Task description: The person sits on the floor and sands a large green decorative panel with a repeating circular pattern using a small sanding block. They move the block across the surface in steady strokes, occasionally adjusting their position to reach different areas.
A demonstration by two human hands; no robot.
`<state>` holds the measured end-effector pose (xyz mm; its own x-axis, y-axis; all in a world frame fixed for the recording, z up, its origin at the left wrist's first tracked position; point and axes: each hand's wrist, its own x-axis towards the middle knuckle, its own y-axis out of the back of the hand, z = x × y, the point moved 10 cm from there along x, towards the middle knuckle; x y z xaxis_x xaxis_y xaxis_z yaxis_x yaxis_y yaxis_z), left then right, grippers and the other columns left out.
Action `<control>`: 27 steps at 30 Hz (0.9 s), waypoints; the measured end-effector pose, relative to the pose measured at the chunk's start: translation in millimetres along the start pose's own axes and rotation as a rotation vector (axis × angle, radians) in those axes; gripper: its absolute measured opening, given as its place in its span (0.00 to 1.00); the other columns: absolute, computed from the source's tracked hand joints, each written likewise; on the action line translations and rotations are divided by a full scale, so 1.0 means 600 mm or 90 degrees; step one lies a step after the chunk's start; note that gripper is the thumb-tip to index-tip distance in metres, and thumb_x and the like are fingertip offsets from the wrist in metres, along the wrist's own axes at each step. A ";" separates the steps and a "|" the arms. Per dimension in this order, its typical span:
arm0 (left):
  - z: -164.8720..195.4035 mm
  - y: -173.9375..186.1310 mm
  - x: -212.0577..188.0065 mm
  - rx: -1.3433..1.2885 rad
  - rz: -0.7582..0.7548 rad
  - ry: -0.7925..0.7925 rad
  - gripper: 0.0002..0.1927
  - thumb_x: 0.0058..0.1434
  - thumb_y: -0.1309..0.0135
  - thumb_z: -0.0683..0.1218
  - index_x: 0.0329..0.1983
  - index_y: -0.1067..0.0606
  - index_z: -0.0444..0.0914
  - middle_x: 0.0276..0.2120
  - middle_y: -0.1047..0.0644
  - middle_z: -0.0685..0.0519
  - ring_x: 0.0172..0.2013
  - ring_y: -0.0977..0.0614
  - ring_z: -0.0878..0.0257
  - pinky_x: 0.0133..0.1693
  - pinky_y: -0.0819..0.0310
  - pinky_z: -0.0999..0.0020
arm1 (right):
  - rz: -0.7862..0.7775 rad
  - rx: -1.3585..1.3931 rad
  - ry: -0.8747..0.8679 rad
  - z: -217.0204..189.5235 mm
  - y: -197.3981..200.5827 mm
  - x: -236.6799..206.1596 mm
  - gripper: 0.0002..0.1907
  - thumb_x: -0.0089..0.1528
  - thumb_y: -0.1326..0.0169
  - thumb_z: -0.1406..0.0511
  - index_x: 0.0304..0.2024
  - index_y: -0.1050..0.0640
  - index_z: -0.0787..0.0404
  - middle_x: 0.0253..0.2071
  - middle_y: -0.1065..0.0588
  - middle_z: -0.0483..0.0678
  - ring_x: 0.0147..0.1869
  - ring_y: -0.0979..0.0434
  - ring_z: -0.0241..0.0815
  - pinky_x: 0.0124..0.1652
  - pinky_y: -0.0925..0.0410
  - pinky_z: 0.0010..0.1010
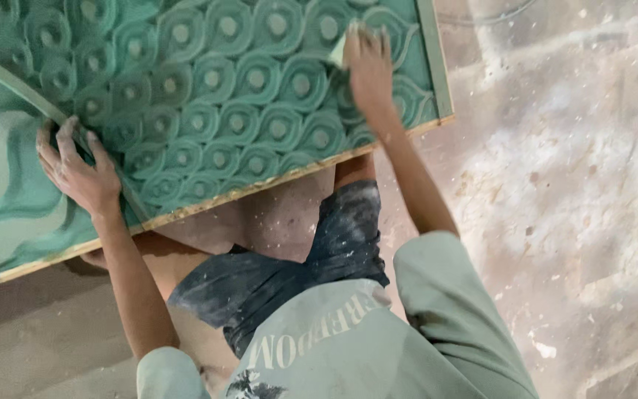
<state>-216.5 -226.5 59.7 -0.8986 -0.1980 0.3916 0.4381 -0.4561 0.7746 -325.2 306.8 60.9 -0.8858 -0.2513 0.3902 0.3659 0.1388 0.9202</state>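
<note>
**Sanding a carved green panel**

The right hand (pixel 369 70) presses a small pale sanding pad (pixel 340 50) flat against the far right scales of the panel (pixel 223 96); the left hand (pixel 75 171) lies spread, holding nothing, on the near left.

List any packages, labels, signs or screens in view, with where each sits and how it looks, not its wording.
No packages, signs or screens in view.
Printed lettering on the shirt: bottom centre, pale letters with a dark graphic on grey-green fabric.
Carved panel: upper left, green scale pattern, wooden edge, no label; the left hand rests on it, and the right hand presses a small pale pad against it.
</note>
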 end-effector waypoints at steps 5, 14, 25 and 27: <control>0.003 0.003 0.003 0.020 0.004 0.017 0.18 0.72 0.45 0.41 0.64 0.23 0.38 0.69 0.31 0.39 0.67 0.31 0.38 0.68 0.40 0.44 | 0.002 -0.019 -0.075 -0.019 0.007 -0.007 0.28 0.61 0.48 0.73 0.65 0.33 0.66 0.58 0.24 0.59 0.72 0.36 0.61 0.70 0.51 0.62; 0.011 0.007 -0.004 -0.004 0.029 -0.014 0.18 0.77 0.47 0.46 0.67 0.23 0.38 0.68 0.30 0.38 0.67 0.30 0.38 0.68 0.41 0.43 | 0.035 0.024 -0.119 -0.040 0.011 -0.008 0.31 0.59 0.49 0.72 0.66 0.35 0.68 0.64 0.30 0.65 0.70 0.37 0.65 0.68 0.56 0.67; 0.003 0.004 -0.007 -0.001 0.026 -0.005 0.15 0.78 0.47 0.45 0.66 0.23 0.39 0.70 0.31 0.37 0.68 0.31 0.37 0.69 0.40 0.42 | 0.005 0.029 -0.136 -0.052 0.004 -0.008 0.29 0.63 0.52 0.73 0.67 0.37 0.74 0.64 0.28 0.61 0.70 0.34 0.62 0.70 0.52 0.65; 0.004 0.006 -0.008 0.005 0.025 -0.006 0.18 0.76 0.47 0.45 0.67 0.23 0.39 0.69 0.31 0.37 0.67 0.31 0.36 0.68 0.40 0.42 | 0.014 0.023 -0.136 -0.051 0.002 -0.010 0.27 0.63 0.52 0.74 0.66 0.35 0.72 0.62 0.26 0.58 0.70 0.33 0.60 0.70 0.50 0.65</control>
<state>-210.4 -225.0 62.0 -0.8807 -0.2068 0.4262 0.4728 -0.4410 0.7629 -311.0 279.1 60.7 -0.9193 -0.0394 0.3917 0.3794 0.1772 0.9081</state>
